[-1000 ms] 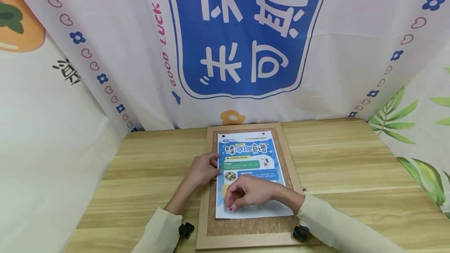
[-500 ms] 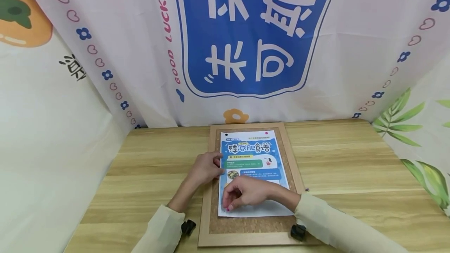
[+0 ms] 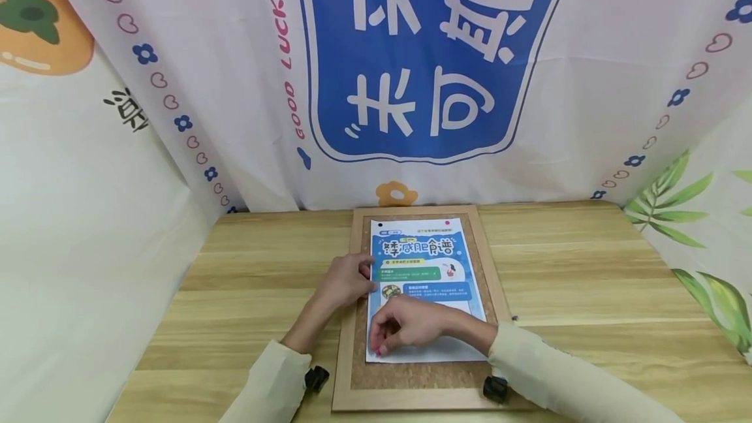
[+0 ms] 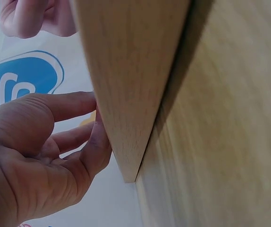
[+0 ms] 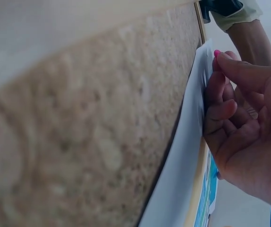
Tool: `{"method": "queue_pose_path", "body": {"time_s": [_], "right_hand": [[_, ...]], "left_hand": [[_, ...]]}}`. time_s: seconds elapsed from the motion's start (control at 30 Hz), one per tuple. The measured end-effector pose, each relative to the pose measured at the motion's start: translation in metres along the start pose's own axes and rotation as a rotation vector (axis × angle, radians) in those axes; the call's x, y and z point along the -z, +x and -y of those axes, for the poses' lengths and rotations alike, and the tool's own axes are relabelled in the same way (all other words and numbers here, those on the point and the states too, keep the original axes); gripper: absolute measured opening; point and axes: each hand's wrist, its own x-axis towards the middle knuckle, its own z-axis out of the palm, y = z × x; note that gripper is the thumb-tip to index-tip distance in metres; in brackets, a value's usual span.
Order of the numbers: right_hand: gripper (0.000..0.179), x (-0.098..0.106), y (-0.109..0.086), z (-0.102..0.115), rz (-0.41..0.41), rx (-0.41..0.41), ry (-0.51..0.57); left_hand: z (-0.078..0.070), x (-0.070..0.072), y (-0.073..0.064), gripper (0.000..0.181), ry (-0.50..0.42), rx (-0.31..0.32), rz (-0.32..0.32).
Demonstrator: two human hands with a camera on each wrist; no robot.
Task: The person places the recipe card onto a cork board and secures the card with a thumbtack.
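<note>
A printed poster (image 3: 425, 265) in blue and white lies on a wood-framed cork board (image 3: 411, 380). Near the poster's lower left corner, my right hand (image 3: 411, 324) pinches a pink push pin (image 5: 217, 53) between thumb and index finger. The right wrist view shows the pin's head at the fingertips, close over the white paper edge. My left hand (image 3: 345, 281) rests at the poster's left edge, thumb and fingers touching down there. A black push pin (image 3: 380, 224) sits at the top left corner and another pink push pin (image 3: 447, 222) at the top right.
The board lies on a wood-grain table (image 3: 258, 266), its far end close to a printed curtain (image 3: 258, 168). A small dark object (image 3: 514, 318) is beside the board's right frame. Black wrist cameras (image 3: 495, 389) sit at both sleeves.
My right hand has moved slightly left and down over the poster, bringing the pink push pin closer to the lower left corner. My left hand stays at the edge. The head view has shifted slightly.
</note>
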Motion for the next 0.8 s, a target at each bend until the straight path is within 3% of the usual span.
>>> {"method": "queue_pose_path", "body": {"time_s": [0.47, 0.8], "right_hand": [[0.011, -0.003, 0.007, 0.007, -0.002, -0.012, -0.154], [0.013, -0.005, 0.009, 0.010, -0.001, -0.060, -0.147]], "left_hand": [[-0.001, 0.000, -0.001, 0.049, 0.014, -0.016, -0.006], [-0.002, 0.000, -0.003, 0.049, 0.015, -0.011, -0.006]]}}
